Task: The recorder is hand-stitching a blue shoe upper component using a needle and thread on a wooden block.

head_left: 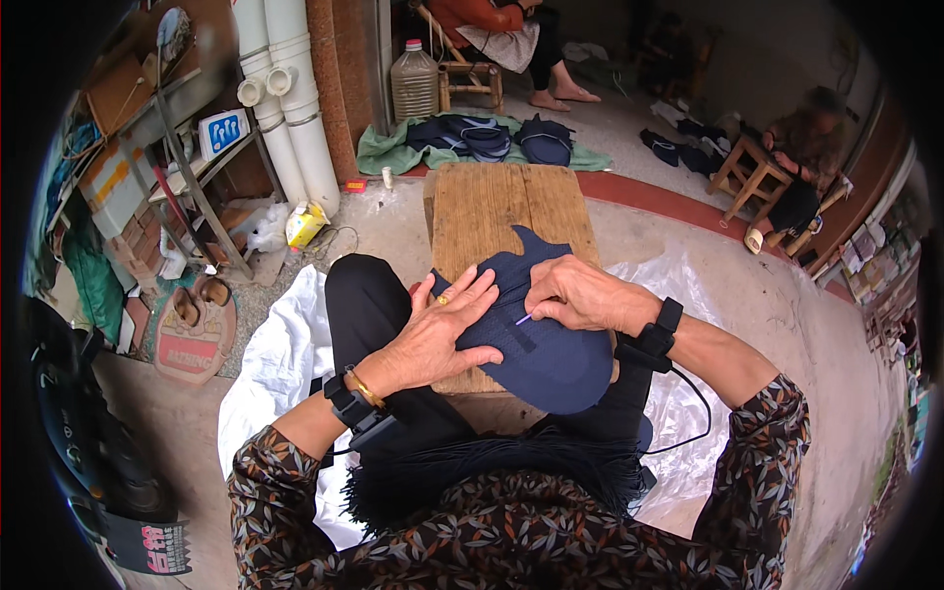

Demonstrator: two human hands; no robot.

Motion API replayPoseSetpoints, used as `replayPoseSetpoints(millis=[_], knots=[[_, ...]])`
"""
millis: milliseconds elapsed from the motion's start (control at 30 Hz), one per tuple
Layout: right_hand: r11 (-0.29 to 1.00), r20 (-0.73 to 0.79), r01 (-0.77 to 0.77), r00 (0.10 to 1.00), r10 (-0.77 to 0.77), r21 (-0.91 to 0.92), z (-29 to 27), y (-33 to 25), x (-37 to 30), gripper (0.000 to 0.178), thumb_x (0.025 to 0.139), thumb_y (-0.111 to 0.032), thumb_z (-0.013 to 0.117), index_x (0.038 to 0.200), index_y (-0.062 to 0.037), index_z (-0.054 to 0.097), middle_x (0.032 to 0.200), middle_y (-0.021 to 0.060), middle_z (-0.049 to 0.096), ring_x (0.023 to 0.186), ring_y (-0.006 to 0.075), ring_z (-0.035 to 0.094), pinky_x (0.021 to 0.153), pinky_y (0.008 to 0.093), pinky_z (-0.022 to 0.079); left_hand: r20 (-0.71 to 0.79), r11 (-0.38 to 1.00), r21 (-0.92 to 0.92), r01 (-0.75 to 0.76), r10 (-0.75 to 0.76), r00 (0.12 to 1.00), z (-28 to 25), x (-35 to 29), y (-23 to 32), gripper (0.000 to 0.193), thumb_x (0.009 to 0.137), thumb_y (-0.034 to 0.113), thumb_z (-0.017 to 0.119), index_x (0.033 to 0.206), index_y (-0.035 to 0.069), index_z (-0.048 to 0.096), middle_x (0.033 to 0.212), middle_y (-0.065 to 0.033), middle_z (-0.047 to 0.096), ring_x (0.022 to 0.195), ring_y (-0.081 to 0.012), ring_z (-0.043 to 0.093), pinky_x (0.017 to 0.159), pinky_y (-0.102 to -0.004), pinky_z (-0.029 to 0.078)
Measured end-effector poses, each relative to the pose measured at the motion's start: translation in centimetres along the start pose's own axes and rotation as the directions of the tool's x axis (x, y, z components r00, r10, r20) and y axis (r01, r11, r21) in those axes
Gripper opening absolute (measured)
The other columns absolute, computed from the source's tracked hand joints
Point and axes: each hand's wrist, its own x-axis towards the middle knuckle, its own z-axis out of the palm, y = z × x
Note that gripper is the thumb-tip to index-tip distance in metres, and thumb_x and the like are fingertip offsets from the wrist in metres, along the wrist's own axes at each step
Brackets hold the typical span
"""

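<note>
1. Navy fabric piece [562,369] lies on the wooden bench [511,202] in front of the person, rounded end nearest, notched end pointing away
2. Left hand [438,329] rests palm down on its left side, fingers apart, thumb stretched across the fabric
3. Right hand [580,295] is over the fabric's right side, thumb and curled fingers clamped together on a slim purple tool [524,320], beside a dark strip [520,339]
4. Both forearms angle inward from the lower corners, sleeves pushed toward the elbows, black straps round the wrists
5. White cloth [280,364] spreads at left; beyond the bench, dark garments [462,138] lie on green cloth [383,152]
6. Most of the purple tool is hidden by the right hand; whether its tip touches fabric, I cannot tell
7. One seated co-worker is cut off at the top; another, far right, is dim
</note>
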Motion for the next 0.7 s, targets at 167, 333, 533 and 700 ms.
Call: replayPoseSetpoints(millis=[167, 333, 533, 700], knots=[[0.997, -0.023, -0.003, 1.000, 0.004, 0.076, 0.4, -0.6, 0.5, 0.013, 0.080, -0.008, 0.078, 0.088, 0.0007, 0.072, 0.079, 0.0140, 0.064, 0.076, 0.0319, 0.064, 0.069, 0.0418, 0.049, 0.014, 1.000, 0.010, -0.018, 0.018, 1.000, -0.3, 0.0, 0.3, 0.091, 0.086, 0.055, 0.072, 0.156, 0.008, 0.036, 0.166, -0.0111, 0.027, 0.156, -0.0288, 0.019, 0.121, -0.0623, 0.008], [0.978, -0.025, -0.207, 0.978, 0.208, 0.037, 0.7, -0.9, -1.2, 0.016, 0.080, -0.009, 0.080, 0.091, -0.0006, 0.071, 0.079, 0.0128, 0.065, 0.072, 0.0269, 0.064, 0.063, 0.0386, 0.048, -0.007, 0.999, 0.022, -0.024, 0.024, 1.000, 0.0, 0.0, 0.2, 0.091, 0.089, 0.056, 0.068, 0.157, 0.008, 0.033, 0.167, -0.0118, 0.025, 0.156, -0.0295, 0.018, 0.121, -0.0614, 0.007], [0.979, 0.014, -0.163, 0.987, 0.162, 0.120, 0.6, -1.9, -0.1, 0.018, 0.079, -0.009, 0.080, 0.093, -0.0012, 0.071, 0.082, 0.0112, 0.065, 0.077, 0.0280, 0.062, 0.071, 0.0400, 0.047, 0.055, 0.999, 0.034, 0.019, -0.021, 0.998, -0.4, 0.1, 0.5, 0.094, 0.088, 0.058, 0.068, 0.158, 0.006, 0.031, 0.167, -0.0134, 0.024, 0.156, -0.0301, 0.017, 0.121, -0.0627, 0.006], [0.953, -0.292, -0.231, 0.942, 0.168, -0.197, 1.1, -5.3, -3.8, 0.029, 0.080, -0.021, 0.082, 0.096, -0.0036, 0.067, 0.094, 0.0123, 0.064, 0.092, 0.0300, 0.062, 0.080, 0.0419, 0.047, -0.214, 0.997, 0.071, -0.002, 0.017, 0.977, -1.3, 0.1, 2.1, 0.066, 0.080, 0.045, 0.082, 0.128, 0.004, 0.063, 0.138, -0.0130, 0.059, 0.136, -0.0327, 0.047, 0.111, -0.0523, 0.031]])
